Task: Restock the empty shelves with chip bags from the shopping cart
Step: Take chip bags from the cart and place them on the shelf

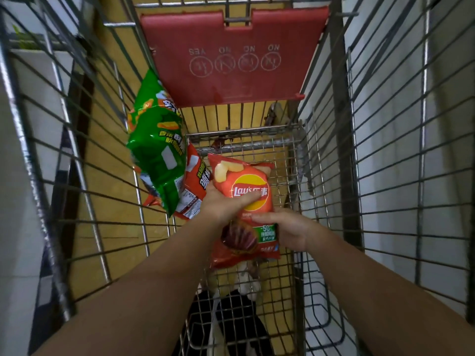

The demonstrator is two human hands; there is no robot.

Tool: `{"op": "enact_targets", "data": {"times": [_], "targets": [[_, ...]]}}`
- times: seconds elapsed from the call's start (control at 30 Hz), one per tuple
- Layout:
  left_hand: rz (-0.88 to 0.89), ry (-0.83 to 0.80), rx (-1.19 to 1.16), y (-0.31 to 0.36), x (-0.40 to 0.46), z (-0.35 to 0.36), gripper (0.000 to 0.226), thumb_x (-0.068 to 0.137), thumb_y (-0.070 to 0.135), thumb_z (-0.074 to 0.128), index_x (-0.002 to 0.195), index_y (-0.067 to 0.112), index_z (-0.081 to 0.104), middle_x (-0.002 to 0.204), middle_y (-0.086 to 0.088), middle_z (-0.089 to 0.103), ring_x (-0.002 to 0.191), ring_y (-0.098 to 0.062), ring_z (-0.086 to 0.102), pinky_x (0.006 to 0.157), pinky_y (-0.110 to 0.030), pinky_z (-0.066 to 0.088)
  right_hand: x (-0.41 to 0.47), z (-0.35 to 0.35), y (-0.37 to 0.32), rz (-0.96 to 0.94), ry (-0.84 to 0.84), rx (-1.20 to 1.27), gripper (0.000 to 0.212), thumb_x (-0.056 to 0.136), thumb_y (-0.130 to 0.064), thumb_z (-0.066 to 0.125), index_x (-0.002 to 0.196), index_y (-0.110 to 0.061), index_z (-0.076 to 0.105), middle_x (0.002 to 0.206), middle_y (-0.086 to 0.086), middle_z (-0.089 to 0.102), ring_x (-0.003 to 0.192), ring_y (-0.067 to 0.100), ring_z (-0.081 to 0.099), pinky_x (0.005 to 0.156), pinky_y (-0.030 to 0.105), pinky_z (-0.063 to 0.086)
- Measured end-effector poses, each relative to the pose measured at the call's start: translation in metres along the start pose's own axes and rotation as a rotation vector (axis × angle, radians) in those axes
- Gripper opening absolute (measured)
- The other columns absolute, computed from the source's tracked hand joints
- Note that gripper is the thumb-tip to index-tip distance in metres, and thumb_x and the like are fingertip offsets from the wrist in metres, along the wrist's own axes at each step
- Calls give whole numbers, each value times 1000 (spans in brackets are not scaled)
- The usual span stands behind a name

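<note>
Both my arms reach down into the wire shopping cart (331, 176). A red Lay's chip bag (244, 176) lies in the middle of the cart. My left hand (223, 201) grips its left side with the thumb across the yellow logo. My right hand (288, 232) holds the bag's lower right edge by the green label. To the left, a green chip bag (156, 145) leans against the cart's side, overlapping another red bag (195, 186) beneath it. No shelves are in view.
The red plastic child-seat flap (231, 57) hangs at the far end of the cart. The cart's tall wire sides (77, 150) close in left and right. Yellow floor (108, 140) shows through the mesh, and white surfaces flank the cart.
</note>
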State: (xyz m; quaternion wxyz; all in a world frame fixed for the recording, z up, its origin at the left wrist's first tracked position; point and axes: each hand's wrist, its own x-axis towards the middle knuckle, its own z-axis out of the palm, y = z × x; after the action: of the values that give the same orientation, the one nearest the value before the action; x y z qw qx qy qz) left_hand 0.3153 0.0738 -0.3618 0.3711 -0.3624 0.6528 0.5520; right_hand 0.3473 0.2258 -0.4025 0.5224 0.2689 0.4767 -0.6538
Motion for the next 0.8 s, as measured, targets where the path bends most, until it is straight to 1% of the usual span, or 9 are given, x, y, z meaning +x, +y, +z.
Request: {"op": "enact_targets", "data": {"times": [0.07, 0.13, 0.2, 0.27, 0.37, 0.47, 0.6, 0.7, 0.8], "targets": [[4, 54, -33, -3, -4, -6, 90, 58, 33, 88, 131, 18, 38, 118, -5, 59, 107, -31, 60, 95, -51, 49, -6, 7, -5, -19, -11, 7, 93, 44, -45, 89, 125, -17, 53, 107, 10, 71, 95, 26, 69, 76, 37, 55], [20, 108, -71, -6, -9, -12, 85, 59, 33, 87, 128, 18, 40, 116, -5, 60, 106, -31, 61, 94, -51, 49, -11, 17, -18, -76, 50, 34, 74, 62, -53, 72, 126, -19, 53, 114, 10, 67, 103, 27, 64, 83, 42, 52], [51, 149, -69, -9, -13, -18, 84, 59, 35, 87, 127, 18, 41, 117, -5, 61, 106, -30, 61, 95, -49, 48, -12, 31, -37, -169, 217, -25, 66, 73, -58, 55, 129, -24, 52, 128, 9, 58, 117, 26, 55, 98, 48, 42], [76, 165, -29, -12, -18, -22, 83, 62, 34, 86, 130, 18, 40, 114, -1, 59, 109, -28, 59, 98, -46, 46, -14, 52, -61, -300, 449, -152, 64, 80, -59, 53, 133, -24, 48, 140, 6, 48, 125, 23, 47, 103, 41, 34], [93, 169, 14, -19, -25, -24, 82, 67, 31, 84, 133, 17, 37, 116, -1, 58, 113, -28, 57, 100, -42, 44, -20, 93, -101, -567, 658, -472, 53, 91, -47, 51, 136, -19, 45, 138, 2, 49, 125, 19, 46, 91, 27, 34], [107, 172, 54, -25, -32, -24, 84, 68, 31, 83, 136, 16, 37, 128, -8, 57, 117, -28, 55, 101, -39, 43, -17, 144, -129, -662, 529, -692, 62, 87, -52, 55, 140, -20, 40, 140, 4, 47, 128, 20, 44, 95, 27, 35], [138, 148, 113, -28, -38, -30, 79, 80, 29, 70, 145, 16, 26, 140, -11, 47, 126, -30, 47, 103, -34, 38, -4, 191, -135, -544, 390, -918, 90, 82, -55, 61, 150, -21, 14, 153, 8, 26, 137, 28, 30, 111, 38, 31], [135, 108, 130, -28, -41, -32, 86, 77, 31, 73, 146, 21, 24, 138, -8, 48, 125, -29, 47, 103, -33, 38, -3, 186, -132, -511, 497, -975, 70, 86, -28, 64, 146, -21, 29, 142, 9, 43, 125, 26, 45, 100, 31, 39], [78, 33, 157, -31, -44, -26, 92, 62, 30, 87, 138, 21, 36, 126, -2, 56, 118, -24, 53, 102, -34, 43, -14, 154, -130, -502, 584, -860, 59, 84, -7, 61, 138, -24, 46, 133, 5, 55, 114, 23, 55, 92, 27, 46]]}}
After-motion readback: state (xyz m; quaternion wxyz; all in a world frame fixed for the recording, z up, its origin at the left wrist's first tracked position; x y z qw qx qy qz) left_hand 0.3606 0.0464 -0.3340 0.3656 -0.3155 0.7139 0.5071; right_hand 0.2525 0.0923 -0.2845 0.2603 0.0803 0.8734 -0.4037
